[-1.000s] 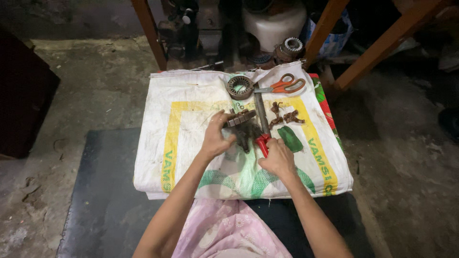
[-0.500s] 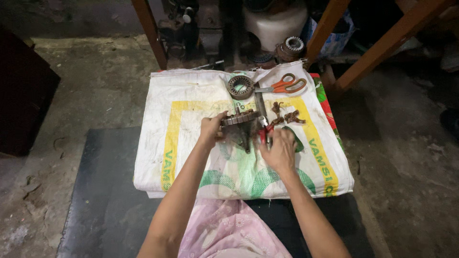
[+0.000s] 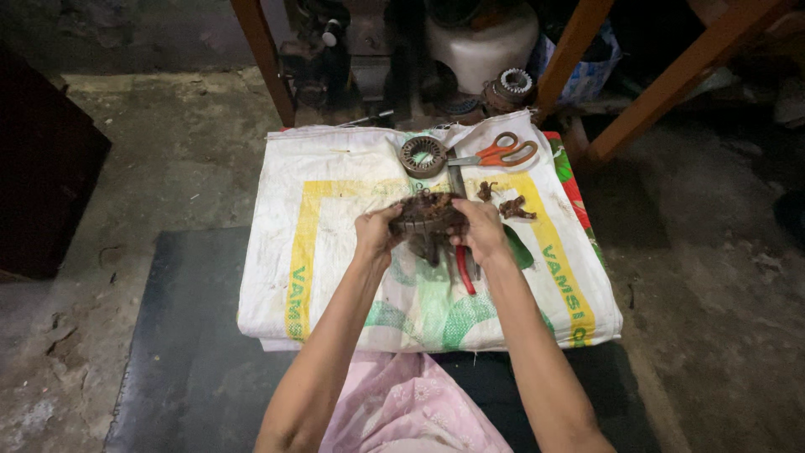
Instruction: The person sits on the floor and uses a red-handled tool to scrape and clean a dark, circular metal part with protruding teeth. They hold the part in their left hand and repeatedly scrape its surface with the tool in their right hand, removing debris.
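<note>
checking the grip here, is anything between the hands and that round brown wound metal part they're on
Nothing visible does. The left hand and right hand grip the round brown wound metal part directly from either side, bare fingers on its rim, above the white woven sack. The red-handled tool lies below it.

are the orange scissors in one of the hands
No, the orange scissors lie on the white sack, while both hands grip the rusty round part.
</note>
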